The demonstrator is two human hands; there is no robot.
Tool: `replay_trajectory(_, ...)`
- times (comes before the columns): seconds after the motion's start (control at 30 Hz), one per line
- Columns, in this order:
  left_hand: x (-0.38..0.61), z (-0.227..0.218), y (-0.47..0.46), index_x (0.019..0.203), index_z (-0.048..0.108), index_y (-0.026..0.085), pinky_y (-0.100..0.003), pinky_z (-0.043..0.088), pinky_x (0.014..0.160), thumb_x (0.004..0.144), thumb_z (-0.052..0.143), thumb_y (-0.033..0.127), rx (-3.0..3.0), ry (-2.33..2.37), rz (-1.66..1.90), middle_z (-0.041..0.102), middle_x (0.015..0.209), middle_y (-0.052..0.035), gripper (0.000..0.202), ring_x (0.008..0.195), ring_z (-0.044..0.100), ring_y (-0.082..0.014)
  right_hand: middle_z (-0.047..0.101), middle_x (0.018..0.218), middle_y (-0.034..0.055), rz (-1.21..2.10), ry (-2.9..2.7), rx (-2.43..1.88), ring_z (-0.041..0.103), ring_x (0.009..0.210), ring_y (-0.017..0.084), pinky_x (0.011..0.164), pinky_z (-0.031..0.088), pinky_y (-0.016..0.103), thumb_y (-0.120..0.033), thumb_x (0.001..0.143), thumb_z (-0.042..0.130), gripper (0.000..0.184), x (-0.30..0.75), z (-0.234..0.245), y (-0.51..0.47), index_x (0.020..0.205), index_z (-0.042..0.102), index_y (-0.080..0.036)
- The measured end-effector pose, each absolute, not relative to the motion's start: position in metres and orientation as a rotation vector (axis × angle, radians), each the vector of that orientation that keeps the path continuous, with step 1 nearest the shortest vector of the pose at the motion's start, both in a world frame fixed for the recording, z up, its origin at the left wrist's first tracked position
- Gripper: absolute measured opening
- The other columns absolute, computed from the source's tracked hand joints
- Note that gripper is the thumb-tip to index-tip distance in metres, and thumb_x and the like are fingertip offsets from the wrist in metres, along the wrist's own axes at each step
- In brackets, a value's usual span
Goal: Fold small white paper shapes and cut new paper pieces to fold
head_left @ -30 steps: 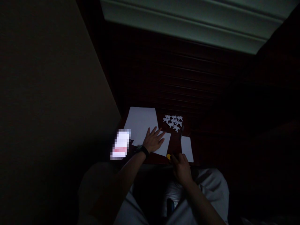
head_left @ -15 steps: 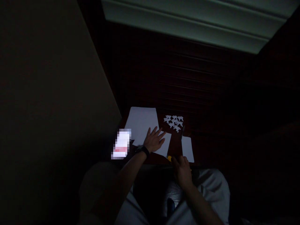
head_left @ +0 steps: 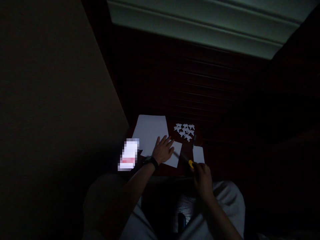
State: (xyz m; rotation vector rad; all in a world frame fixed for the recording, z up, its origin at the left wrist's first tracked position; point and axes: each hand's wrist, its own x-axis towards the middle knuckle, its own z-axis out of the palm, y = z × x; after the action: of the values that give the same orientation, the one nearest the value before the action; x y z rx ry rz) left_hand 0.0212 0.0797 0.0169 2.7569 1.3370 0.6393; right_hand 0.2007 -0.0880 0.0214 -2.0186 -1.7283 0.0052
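Note:
My left hand (head_left: 163, 150) lies flat with fingers spread on a small white paper sheet (head_left: 174, 158), at the near edge of a larger white sheet (head_left: 150, 131). A dark watch sits on that wrist. My right hand (head_left: 203, 178) is closed round a thin tool with a yellow part (head_left: 190, 163); its blurred tip points left toward the small sheet. Another small white piece (head_left: 198, 154) lies just beyond my right hand. A cluster of several small folded white paper shapes (head_left: 185, 131) sits farther back on the dark table.
The scene is very dark. A bright blurred rectangle (head_left: 129, 155) glows left of my left wrist. A dark slim object (head_left: 194, 140) lies between the paper shapes and the right piece. A plain wall stands at left, dark slats behind the table.
My right hand has lifted from the table's near edge and moved right, raising the yellow-handled tool so that it points toward the small sheet. My left hand has stayed flat.

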Motion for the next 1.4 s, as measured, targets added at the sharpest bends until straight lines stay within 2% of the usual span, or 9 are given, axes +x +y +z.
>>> replay_trajectory(0.2, 0.016, 0.039, 0.066, 0.134, 0.037, 0.022, -0.052, 0.005, 0.111, 0.088, 0.037, 0.033, 2.772, 1.267, 0.724, 0.033, 0.142, -0.0049, 0.048, 0.134, 0.019, -0.0248, 0.057, 0.09, 0.0148, -0.012, -1.422, -2.407, 0.053, 0.088, 0.024, 0.074, 0.039, 0.031, -0.041, 0.089, 0.035, 0.039, 0.253, 0.031, -0.024, 0.095, 0.06, -0.012)
replay_trajectory(0.43, -0.028, 0.036, 0.036, 0.132, 0.039, 0.016, -0.047, 0.017, 0.111, 0.088, 0.036, 0.024, 2.62, 1.495, 0.824, 0.033, 0.143, -0.0069, 0.045, 0.135, 0.019, -0.0238, 0.056, 0.093, 0.018, -0.216, -1.304, -2.652, 0.055, 0.087, 0.028, 0.065, 0.04, 0.032, -0.045, 0.088, 0.034, 0.043, 0.245, 0.02, -0.004, 0.097, 0.057, -0.009)
replay_trajectory(0.77, -0.049, 0.01, -0.003, 0.132, 0.038, 0.018, -0.048, 0.025, 0.106, 0.086, 0.037, 0.018, 2.61, 1.438, 0.824, 0.035, 0.141, -0.0079, 0.046, 0.133, 0.023, -0.0254, 0.054, 0.096, 0.0213, -0.406, -1.477, -2.489, 0.051, 0.094, 0.032, 0.077, 0.037, 0.039, -0.046, 0.087, 0.038, 0.046, 0.23, 0.028, 0.002, 0.102, 0.056, -0.006)
replay_trajectory(0.83, -0.05, 0.008, -0.004, 0.126, 0.043, 0.016, -0.047, 0.029, 0.103, 0.085, 0.038, 0.017, 2.58, 1.483, 0.844, 0.042, 0.134, -0.0103, 0.042, 0.127, 0.032, -0.0262, 0.056, 0.1, 0.0177, -0.288, -1.723, -2.279, 0.05, 0.098, 0.028, 0.083, 0.036, 0.037, -0.042, 0.087, 0.041, 0.04, 0.213, 0.036, 0.021, 0.105, 0.056, -0.01)
replay_trajectory(0.9, -0.051, 0.006, -0.005, 0.113, 0.052, 0.016, -0.045, 0.035, 0.096, 0.084, 0.039, 0.016, 2.534, 1.558, 0.839, 0.053, 0.117, -0.012, 0.032, 0.113, 0.045, -0.0265, 0.056, 0.106, 0.0131, -0.024, -2.014, -2.045, 0.05, 0.101, 0.023, 0.086, 0.035, 0.032, -0.039, 0.085, 0.047, 0.036, 0.19, 0.042, 0.046, 0.11, 0.056, -0.014)
replay_trajectory(1.0, -0.052, 0.002, -0.007, 0.089, 0.057, 0.018, -0.043, 0.04, 0.084, 0.082, 0.042, 0.017, 2.512, 1.629, 0.789, 0.057, 0.09, -0.0099, 0.017, 0.09, 0.052, -0.0249, 0.057, 0.11, 0.0114, 0.266, -2.185, -1.985, 0.05, 0.104, 0.023, 0.087, 0.036, 0.03, -0.043, 0.076, 0.06, 0.047, 0.162, 0.045, 0.083, 0.114, 0.055, -0.015)
replay_trajectory(1.13, -0.051, -0.001, -0.008, 0.083, 0.056, 0.019, -0.042, 0.041, 0.081, 0.077, 0.047, 0.02, 2.544, 1.625, 0.778, 0.055, 0.086, -0.0091, 0.01, 0.085, 0.051, -0.0246, 0.055, 0.116, 0.0133, 0.371, -2.172, -2.09, 0.052, 0.103, 0.024, 0.083, 0.039, 0.032, -0.047, 0.062, 0.072, 0.062, 0.152, 0.042, 0.106, 0.114, 0.053, -0.018)
replay_trajectory(1.23, -0.05, -0.002, -0.008, 0.083, 0.056, 0.02, -0.042, 0.041, 0.081, 0.076, 0.048, 0.02, 2.545, 1.631, 0.792, 0.054, 0.086, -0.0089, 0.01, 0.085, 0.05, -0.0247, 0.06, 0.108, 0.0137, 0.431, -2.142, -2.155, 0.057, 0.097, 0.026, 0.078, 0.041, 0.033, -0.047, 0.055, 0.076, 0.065, 0.16, 0.038, 0.109, 0.11, 0.055, -0.018)
replay_trajectory(1.4, -0.049, -0.001, -0.008, 0.081, 0.055, 0.02, -0.042, 0.041, 0.082, 0.076, 0.048, 0.021, 2.541, 1.633, 0.785, 0.054, 0.084, -0.009, 0.009, 0.085, 0.05, -0.0249, 0.066, 0.087, 0.0122, 0.54, -2.006, -2.195, 0.061, 0.085, 0.027, 0.069, 0.042, 0.032, -0.047, 0.051, 0.077, 0.048, 0.169, 0.029, 0.105, 0.085, 0.064, -0.016)
